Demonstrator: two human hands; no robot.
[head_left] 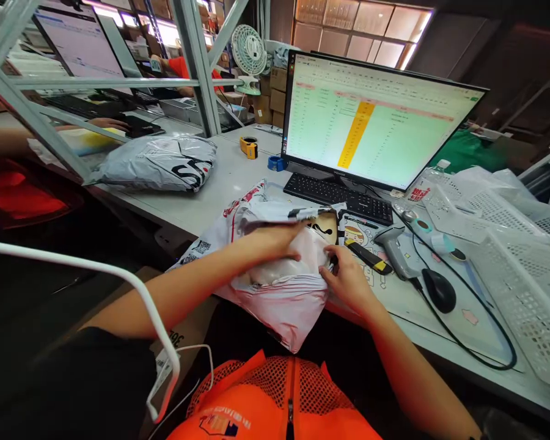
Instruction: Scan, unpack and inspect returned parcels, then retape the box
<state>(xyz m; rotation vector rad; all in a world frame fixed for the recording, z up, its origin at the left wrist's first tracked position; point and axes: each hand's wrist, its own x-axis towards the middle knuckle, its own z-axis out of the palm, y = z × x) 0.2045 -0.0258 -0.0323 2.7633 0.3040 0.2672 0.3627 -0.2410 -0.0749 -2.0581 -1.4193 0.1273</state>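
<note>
A bright paned window [355, 24] stands beyond the pale desk [231, 177], grey metal frame [195, 67] and cartons [278, 79].

The head view looks forward and down, close over the desk [231, 174].

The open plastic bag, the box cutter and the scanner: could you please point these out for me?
Open plastic bag [284, 302], head view: its lower front.
Box cutter [368, 255], head view: middle of its handle.
Scanner [396, 252], head view: middle of its body.

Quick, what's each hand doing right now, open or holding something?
Left hand: at the opened plastic bag; grip can't be told.
Right hand: closed on the bag's edge.
</note>
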